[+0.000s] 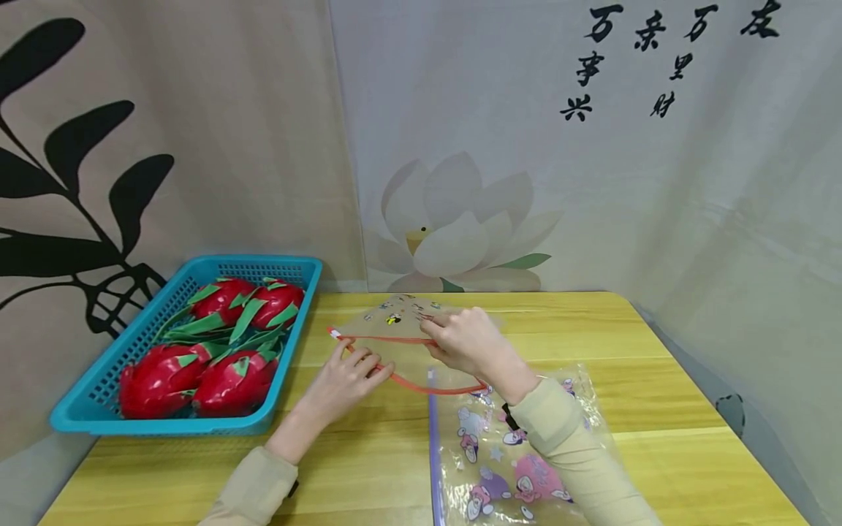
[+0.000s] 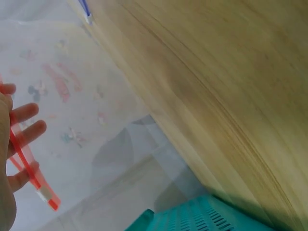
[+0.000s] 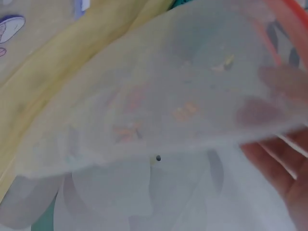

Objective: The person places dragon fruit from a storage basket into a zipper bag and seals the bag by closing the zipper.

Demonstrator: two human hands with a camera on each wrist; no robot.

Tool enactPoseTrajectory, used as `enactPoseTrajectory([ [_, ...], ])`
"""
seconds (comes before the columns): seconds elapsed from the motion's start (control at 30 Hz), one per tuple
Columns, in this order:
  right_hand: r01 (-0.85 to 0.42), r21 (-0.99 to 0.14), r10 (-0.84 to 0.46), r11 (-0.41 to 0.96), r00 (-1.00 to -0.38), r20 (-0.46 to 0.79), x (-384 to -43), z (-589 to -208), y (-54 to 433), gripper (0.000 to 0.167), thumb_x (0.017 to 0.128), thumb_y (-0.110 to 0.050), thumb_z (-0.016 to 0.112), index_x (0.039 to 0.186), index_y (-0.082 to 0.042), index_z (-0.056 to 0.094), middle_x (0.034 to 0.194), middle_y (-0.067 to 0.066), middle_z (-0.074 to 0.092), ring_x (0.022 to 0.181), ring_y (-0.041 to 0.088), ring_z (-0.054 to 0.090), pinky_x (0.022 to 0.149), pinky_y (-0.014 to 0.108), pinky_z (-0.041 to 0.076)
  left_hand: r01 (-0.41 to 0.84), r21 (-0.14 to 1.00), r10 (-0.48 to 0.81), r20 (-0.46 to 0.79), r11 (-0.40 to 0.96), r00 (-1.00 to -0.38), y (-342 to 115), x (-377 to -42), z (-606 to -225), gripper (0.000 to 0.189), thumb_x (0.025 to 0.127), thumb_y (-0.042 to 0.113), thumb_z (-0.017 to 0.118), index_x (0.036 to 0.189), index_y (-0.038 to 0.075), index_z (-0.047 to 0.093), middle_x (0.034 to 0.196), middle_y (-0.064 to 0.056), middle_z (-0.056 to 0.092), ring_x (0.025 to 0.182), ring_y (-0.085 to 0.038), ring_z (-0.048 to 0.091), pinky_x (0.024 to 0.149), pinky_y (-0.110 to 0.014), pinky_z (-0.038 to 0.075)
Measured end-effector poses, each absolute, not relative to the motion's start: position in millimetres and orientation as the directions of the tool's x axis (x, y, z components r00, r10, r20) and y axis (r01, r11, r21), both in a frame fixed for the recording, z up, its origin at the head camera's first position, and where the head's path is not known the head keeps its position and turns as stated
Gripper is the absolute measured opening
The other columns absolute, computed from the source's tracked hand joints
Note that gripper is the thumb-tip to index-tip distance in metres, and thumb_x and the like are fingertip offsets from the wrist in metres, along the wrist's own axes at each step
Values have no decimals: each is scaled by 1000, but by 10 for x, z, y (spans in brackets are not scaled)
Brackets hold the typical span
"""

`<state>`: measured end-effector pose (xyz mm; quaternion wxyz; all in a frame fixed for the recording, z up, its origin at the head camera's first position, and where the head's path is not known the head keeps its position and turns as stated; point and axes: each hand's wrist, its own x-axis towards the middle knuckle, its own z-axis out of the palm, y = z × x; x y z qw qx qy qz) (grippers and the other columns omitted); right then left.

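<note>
Holding the bag open right of the basket, you grip its red rim with your left hand's fingers and pinch its printed film with your right hand. Spread the mouth evenly; avoid creasing.

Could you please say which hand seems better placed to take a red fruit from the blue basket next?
Probably the left hand: it is nearer the blue basket and its red fruits, while the right hand is farther off at the clear bag. It would first have to release the bag's orange edge.
</note>
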<state>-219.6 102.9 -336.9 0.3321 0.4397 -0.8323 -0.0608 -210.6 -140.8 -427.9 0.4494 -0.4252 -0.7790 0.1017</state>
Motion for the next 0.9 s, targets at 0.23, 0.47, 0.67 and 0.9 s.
enactPoseTrajectory([
  [0.23,-602,517,-766,609,-275,581,-2189,-3384,977,6,82,-12,71,80,-13,65,69,-4,68,54,9,60,39,19,39,568,-526,740,626,633,-245,-1405,-2088,-4285,58,104,6,11,100,23,67,87,0,71,82,-21,66,80,-49,53],
  [0.47,-568,390,-649,725,-373,663,-2183,-3325,962,14,78,-10,73,75,-11,60,59,-4,61,42,6,43,35,20,33,558,-542,746,625,628,-232,-1392,-2081,-4310,59,104,5,12,98,23,68,83,0,72,77,-19,66,80,-50,54],
  [0.67,-524,320,-525,789,-306,794,-2288,-3336,951,24,74,8,66,63,-8,52,49,-1,45,40,7,29,33,20,23,558,-570,766,610,603,-205,-1356,-2080,-4295,58,103,4,14,97,23,68,81,2,72,75,-18,66,84,-48,54],
  [0.9,-578,216,-462,787,-321,827,-2399,-3304,964,15,80,-7,72,68,-7,62,54,1,58,42,15,51,37,24,39,574,-571,787,568,587,-241,-1359,-2077,-4304,40,100,4,31,100,22,67,84,1,72,78,-18,67,89,-47,52],
])
